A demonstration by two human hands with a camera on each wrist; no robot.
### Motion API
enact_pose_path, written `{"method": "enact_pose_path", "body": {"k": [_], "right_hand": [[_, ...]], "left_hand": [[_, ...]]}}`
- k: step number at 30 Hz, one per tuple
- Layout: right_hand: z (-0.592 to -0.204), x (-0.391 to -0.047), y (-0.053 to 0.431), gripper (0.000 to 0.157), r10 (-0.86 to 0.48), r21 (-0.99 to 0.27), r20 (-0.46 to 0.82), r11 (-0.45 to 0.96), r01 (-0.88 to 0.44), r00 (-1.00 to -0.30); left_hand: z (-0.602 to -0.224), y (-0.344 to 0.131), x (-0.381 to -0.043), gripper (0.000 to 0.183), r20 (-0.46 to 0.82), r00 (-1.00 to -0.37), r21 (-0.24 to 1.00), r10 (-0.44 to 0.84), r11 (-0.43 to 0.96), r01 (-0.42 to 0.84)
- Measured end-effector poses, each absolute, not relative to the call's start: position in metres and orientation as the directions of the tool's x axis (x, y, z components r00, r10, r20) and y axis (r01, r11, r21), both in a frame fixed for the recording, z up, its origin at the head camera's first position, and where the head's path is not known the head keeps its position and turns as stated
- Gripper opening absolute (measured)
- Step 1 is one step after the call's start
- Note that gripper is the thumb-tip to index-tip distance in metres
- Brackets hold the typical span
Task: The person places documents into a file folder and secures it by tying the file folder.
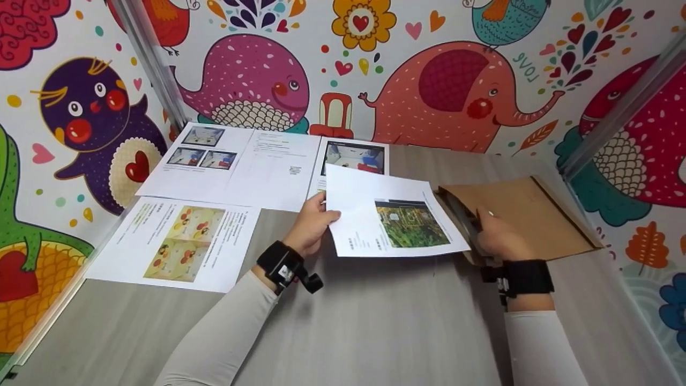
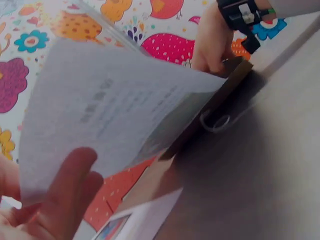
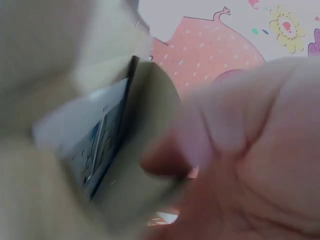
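My left hand (image 1: pixel 310 225) pinches the left edge of a printed sheet (image 1: pixel 356 198) with a green and brown picture, thumb in front. The sheet is lifted and tilted over the table. Its right edge reaches the mouth of a brown paper envelope (image 1: pixel 541 214); whether any of it is inside, I cannot tell. With the right hand (image 1: pixel 504 236) I grip the envelope at its open end, thumb on the top face. A thin pale string (image 2: pixel 215 122) hangs from it in the left wrist view. Printed paper (image 3: pixel 90 125) shows inside the envelope in the blurred right wrist view.
Several printed sheets lie at the back left of the grey table (image 1: pixel 375 321), among them one with three photos (image 1: pixel 202 136) and a text page (image 1: pixel 278 166). Nearer is a sheet with yellow pictures (image 1: pixel 185 244). Patterned wall panels (image 1: pixel 343 69) enclose the table's back and sides.
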State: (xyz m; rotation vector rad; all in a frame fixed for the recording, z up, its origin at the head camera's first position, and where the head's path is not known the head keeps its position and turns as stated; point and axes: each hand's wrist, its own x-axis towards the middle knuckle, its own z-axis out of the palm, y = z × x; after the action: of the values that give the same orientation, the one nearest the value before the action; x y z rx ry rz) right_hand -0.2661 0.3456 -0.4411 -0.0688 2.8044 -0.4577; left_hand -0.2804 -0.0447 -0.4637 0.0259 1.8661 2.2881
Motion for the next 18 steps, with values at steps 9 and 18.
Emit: {"method": "enact_pose_path", "body": {"k": [9,18], "right_hand": [[-0.443,-0.263,0.328,0.064,-0.067,-0.260,-0.054,0.964,-0.051,-0.996],[-0.442,-0.263,0.323,0.063,-0.049,-0.383,-0.089,0.924,-0.011,-0.995]], "left_hand": [[-0.459,-0.028,-0.275,0.053,-0.135,-0.955,0.965,0.262,-0.186,-0.187],[-0.448,-0.019,-0.275,0.051,-0.131,-0.962,0.966,0.239,-0.185,-0.178]]}}
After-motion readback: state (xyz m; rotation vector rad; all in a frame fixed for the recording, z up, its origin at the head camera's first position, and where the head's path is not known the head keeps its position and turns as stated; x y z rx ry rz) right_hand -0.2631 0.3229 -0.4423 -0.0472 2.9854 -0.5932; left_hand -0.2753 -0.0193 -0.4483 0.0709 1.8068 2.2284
